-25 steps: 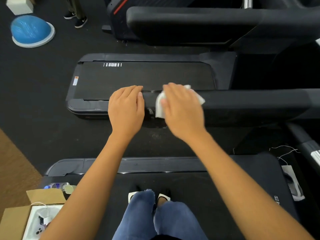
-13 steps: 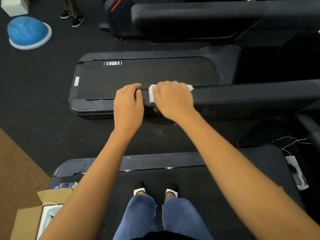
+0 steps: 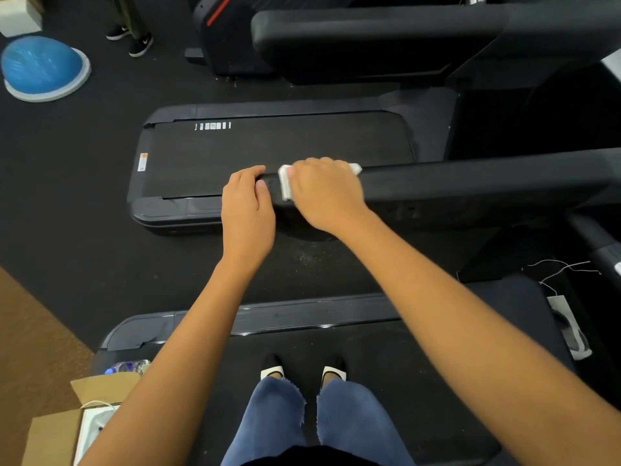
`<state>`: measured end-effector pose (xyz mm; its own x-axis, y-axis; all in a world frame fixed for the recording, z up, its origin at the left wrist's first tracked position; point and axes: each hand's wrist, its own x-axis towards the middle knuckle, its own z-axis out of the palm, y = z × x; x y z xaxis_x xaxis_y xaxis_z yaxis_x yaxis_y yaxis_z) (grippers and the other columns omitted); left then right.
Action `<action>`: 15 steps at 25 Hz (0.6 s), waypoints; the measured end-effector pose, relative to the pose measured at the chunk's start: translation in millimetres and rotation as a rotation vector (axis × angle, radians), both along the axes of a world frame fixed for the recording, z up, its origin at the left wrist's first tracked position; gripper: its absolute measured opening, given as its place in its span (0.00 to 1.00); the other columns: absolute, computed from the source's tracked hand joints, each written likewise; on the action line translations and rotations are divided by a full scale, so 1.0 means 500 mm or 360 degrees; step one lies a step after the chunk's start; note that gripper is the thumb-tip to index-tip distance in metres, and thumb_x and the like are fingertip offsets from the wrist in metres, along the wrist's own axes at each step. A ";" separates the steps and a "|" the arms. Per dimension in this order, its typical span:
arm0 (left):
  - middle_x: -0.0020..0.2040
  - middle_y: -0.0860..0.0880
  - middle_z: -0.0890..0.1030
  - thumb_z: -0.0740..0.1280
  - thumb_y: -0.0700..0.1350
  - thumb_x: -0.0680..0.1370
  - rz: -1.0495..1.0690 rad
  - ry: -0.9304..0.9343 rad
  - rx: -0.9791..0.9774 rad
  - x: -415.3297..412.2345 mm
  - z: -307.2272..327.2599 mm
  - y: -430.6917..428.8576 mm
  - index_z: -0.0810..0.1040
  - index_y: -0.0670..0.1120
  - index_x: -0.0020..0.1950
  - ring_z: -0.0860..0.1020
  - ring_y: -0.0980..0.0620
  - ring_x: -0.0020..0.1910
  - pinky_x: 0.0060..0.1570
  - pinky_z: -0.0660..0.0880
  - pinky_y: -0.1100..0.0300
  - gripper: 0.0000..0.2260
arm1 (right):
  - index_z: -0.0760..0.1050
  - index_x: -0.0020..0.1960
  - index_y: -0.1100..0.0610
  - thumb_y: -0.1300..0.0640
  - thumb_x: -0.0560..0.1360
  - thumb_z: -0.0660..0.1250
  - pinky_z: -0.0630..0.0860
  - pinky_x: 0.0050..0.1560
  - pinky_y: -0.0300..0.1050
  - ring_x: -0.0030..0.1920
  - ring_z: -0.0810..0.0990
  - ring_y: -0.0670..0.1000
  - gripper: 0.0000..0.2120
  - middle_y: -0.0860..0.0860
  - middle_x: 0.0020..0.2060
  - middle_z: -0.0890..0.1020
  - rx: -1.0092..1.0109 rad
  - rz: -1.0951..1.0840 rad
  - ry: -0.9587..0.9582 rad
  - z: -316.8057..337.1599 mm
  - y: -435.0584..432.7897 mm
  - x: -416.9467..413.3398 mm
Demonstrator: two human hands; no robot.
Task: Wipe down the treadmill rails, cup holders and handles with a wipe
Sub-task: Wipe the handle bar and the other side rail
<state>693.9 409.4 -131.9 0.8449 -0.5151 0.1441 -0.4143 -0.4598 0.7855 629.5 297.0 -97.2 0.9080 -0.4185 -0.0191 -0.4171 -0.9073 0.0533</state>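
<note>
A black padded treadmill handrail runs from the right edge to the middle of the view, ending near my hands. My right hand presses a folded white wipe over the rail close to its left end; the wipe shows at the hand's left and far side. My left hand is curled over the very end of the rail, right beside the wipe. I stand on a treadmill belt below.
A second treadmill deck lies beyond the rail, with another black handrail above it. A blue balance dome sits at far left. An open cardboard box and a water bottle are at lower left. Someone's shoes stand at the top.
My right hand slid the wipe left along the rail toward its end, closing up against my left hand, which stayed on the rail's end.
</note>
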 end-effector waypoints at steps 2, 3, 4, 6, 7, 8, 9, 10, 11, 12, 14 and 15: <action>0.64 0.49 0.74 0.53 0.42 0.83 -0.0013 -0.0011 0.0065 -0.002 0.000 -0.002 0.72 0.45 0.66 0.70 0.53 0.63 0.60 0.61 0.67 0.15 | 0.74 0.44 0.55 0.64 0.71 0.60 0.65 0.38 0.48 0.39 0.77 0.58 0.07 0.53 0.40 0.80 -0.0138 -0.0204 0.0070 0.005 -0.074 -0.083; 0.64 0.49 0.74 0.52 0.42 0.83 -0.0018 -0.0009 0.0080 -0.002 0.000 -0.001 0.72 0.45 0.67 0.69 0.53 0.64 0.59 0.61 0.67 0.15 | 0.74 0.43 0.57 0.65 0.71 0.59 0.66 0.37 0.49 0.36 0.75 0.58 0.07 0.54 0.38 0.79 -0.0202 -0.0332 0.0097 0.012 -0.103 -0.122; 0.64 0.49 0.73 0.52 0.42 0.83 -0.0024 -0.0011 0.0081 -0.002 0.001 0.000 0.72 0.45 0.67 0.69 0.53 0.64 0.59 0.60 0.67 0.15 | 0.74 0.42 0.59 0.65 0.72 0.57 0.66 0.37 0.49 0.35 0.74 0.58 0.08 0.54 0.36 0.79 -0.0228 -0.0443 0.0072 0.014 -0.124 -0.147; 0.65 0.48 0.74 0.52 0.41 0.83 -0.0042 0.0006 0.0047 0.000 0.001 0.003 0.73 0.44 0.67 0.69 0.52 0.64 0.60 0.60 0.68 0.15 | 0.75 0.41 0.59 0.65 0.71 0.52 0.65 0.40 0.48 0.37 0.76 0.58 0.12 0.55 0.36 0.78 -0.0265 -0.0527 -0.0021 0.020 -0.112 -0.135; 0.64 0.48 0.74 0.53 0.41 0.83 -0.0044 0.0028 0.0013 0.001 0.001 0.005 0.73 0.44 0.66 0.70 0.52 0.64 0.60 0.61 0.67 0.15 | 0.76 0.40 0.56 0.64 0.70 0.51 0.65 0.42 0.48 0.39 0.77 0.58 0.15 0.55 0.36 0.78 -0.0210 -0.0505 -0.0108 0.022 -0.077 -0.103; 0.64 0.47 0.74 0.53 0.40 0.82 -0.0039 0.0051 -0.0029 0.004 0.001 0.006 0.74 0.43 0.66 0.70 0.51 0.64 0.61 0.62 0.67 0.15 | 0.77 0.40 0.54 0.63 0.69 0.52 0.67 0.45 0.48 0.41 0.78 0.57 0.15 0.53 0.37 0.79 -0.0138 -0.0433 -0.0171 0.019 -0.030 -0.064; 0.64 0.47 0.75 0.53 0.39 0.82 -0.0030 0.0076 -0.0069 0.004 0.001 0.006 0.74 0.43 0.65 0.71 0.51 0.64 0.62 0.63 0.65 0.15 | 0.77 0.41 0.54 0.61 0.72 0.52 0.69 0.47 0.50 0.42 0.78 0.58 0.15 0.52 0.38 0.80 -0.0048 -0.0315 -0.0233 0.013 0.021 -0.029; 0.64 0.47 0.75 0.53 0.39 0.82 -0.0019 0.0101 -0.0101 0.004 0.000 0.006 0.74 0.42 0.65 0.71 0.50 0.64 0.64 0.64 0.63 0.15 | 0.77 0.45 0.54 0.58 0.76 0.52 0.69 0.51 0.52 0.45 0.78 0.57 0.14 0.52 0.42 0.80 0.0042 -0.0197 -0.0342 0.004 0.062 -0.007; 0.64 0.47 0.75 0.53 0.39 0.82 -0.0012 0.0120 -0.0121 0.004 0.000 0.005 0.74 0.42 0.65 0.71 0.51 0.64 0.66 0.65 0.59 0.16 | 0.76 0.49 0.55 0.55 0.79 0.52 0.69 0.54 0.51 0.49 0.77 0.55 0.14 0.51 0.46 0.80 0.0097 -0.0102 -0.0416 -0.003 0.082 0.001; 0.64 0.47 0.75 0.53 0.39 0.82 -0.0011 0.0129 -0.0134 0.003 0.000 0.007 0.74 0.42 0.65 0.72 0.51 0.64 0.68 0.65 0.56 0.16 | 0.74 0.54 0.56 0.53 0.80 0.52 0.69 0.56 0.49 0.51 0.76 0.54 0.14 0.51 0.50 0.80 0.0102 -0.0038 -0.0409 -0.005 0.074 -0.013; 0.64 0.47 0.75 0.53 0.40 0.82 -0.0028 0.0135 -0.0152 0.001 -0.001 0.008 0.74 0.42 0.66 0.71 0.52 0.64 0.69 0.65 0.55 0.15 | 0.73 0.58 0.58 0.55 0.79 0.55 0.71 0.56 0.51 0.53 0.76 0.54 0.13 0.52 0.53 0.79 -0.0012 -0.0047 -0.0290 -0.014 0.002 -0.079; 0.65 0.47 0.74 0.53 0.40 0.83 -0.0034 0.0138 -0.0152 -0.001 -0.002 0.008 0.73 0.42 0.67 0.71 0.52 0.65 0.68 0.65 0.58 0.16 | 0.74 0.58 0.58 0.55 0.79 0.54 0.71 0.56 0.51 0.52 0.76 0.54 0.14 0.53 0.52 0.79 -0.0043 -0.0200 -0.0301 -0.013 -0.032 -0.116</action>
